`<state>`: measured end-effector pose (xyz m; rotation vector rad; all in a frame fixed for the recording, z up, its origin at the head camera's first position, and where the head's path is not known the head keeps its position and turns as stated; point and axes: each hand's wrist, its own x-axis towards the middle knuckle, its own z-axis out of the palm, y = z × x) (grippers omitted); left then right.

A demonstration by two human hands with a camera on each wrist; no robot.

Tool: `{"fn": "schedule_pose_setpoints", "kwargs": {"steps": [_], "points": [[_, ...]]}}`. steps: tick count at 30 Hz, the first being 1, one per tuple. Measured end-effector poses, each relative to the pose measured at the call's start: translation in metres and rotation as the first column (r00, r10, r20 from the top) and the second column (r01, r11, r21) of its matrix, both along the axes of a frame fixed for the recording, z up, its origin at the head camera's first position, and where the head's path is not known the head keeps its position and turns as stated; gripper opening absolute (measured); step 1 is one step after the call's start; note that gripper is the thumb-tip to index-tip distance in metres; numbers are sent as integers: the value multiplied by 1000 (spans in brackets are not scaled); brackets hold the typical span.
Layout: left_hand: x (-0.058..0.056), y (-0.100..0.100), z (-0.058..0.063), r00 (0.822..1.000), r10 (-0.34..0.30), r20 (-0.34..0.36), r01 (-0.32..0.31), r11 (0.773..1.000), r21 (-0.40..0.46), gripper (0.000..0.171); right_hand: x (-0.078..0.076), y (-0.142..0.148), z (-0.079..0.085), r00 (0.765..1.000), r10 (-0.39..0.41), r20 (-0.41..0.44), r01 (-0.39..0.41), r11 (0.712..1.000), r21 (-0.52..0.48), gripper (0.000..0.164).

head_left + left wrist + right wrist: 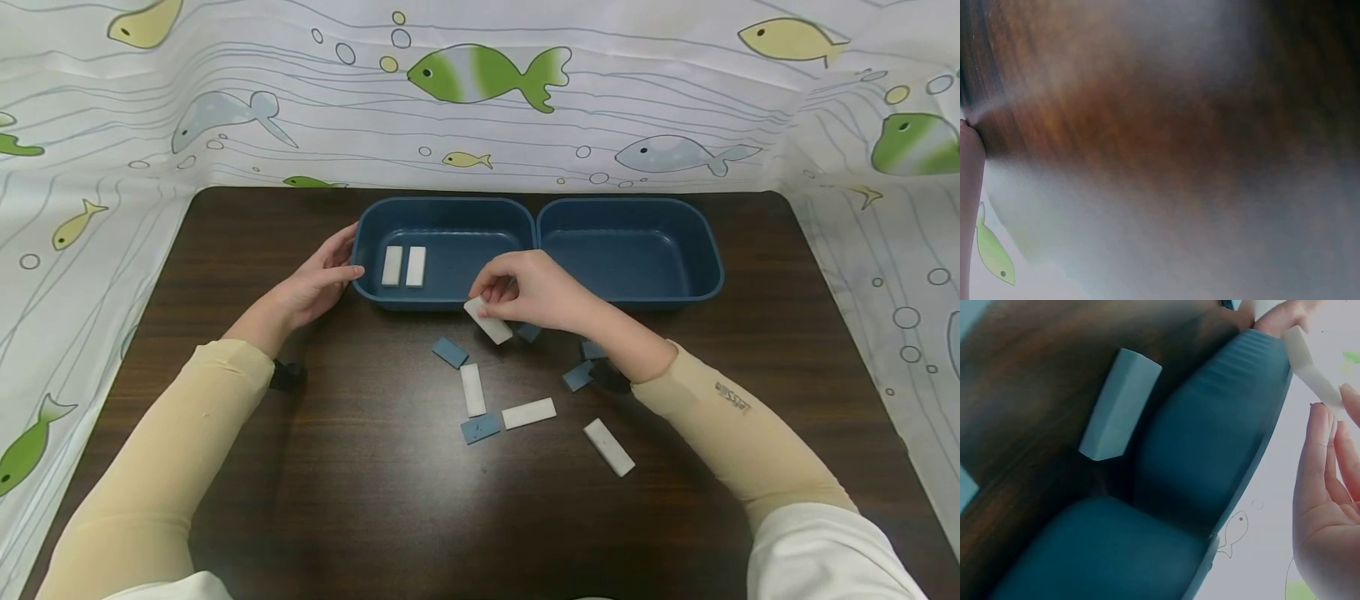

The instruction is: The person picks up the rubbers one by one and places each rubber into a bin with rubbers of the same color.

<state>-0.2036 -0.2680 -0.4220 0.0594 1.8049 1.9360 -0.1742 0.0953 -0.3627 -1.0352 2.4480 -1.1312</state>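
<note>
My right hand (536,287) pinches a white rectangular block (489,322) between thumb and fingers, above the front rim of the left blue bin (480,242). The right wrist view shows the same held block (1316,372) tilted beside the bin's rim. My left hand (318,279) touches the left end of that bin, fingers fairly straight along its outer wall and thumb at the rim. Inside the bin, two white blocks (416,267) lie side by side. The left wrist view shows mostly blurred table.
A second blue bin (630,250) stands right against the first. On the dark table (360,500) lie three white blocks (609,447) and several shorter blue blocks (450,352), some partly hidden by the right forearm. A fish-patterned curtain (322,117) hangs behind the table.
</note>
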Motion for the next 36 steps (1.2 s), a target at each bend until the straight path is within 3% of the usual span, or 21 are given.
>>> {"fn": "schedule_pose_setpoints", "kwargs": {"steps": [15,36], "points": [[0,-1,-1,1000,4,-6,-4,1000,3,81,-18,-18,17,1000,-21,13,22,999,-30,18],[0,-1,-1,1000,1,7,-1,1000,13,80,-44,-37,15,990,-134,55,136,990,-46,19]]}}
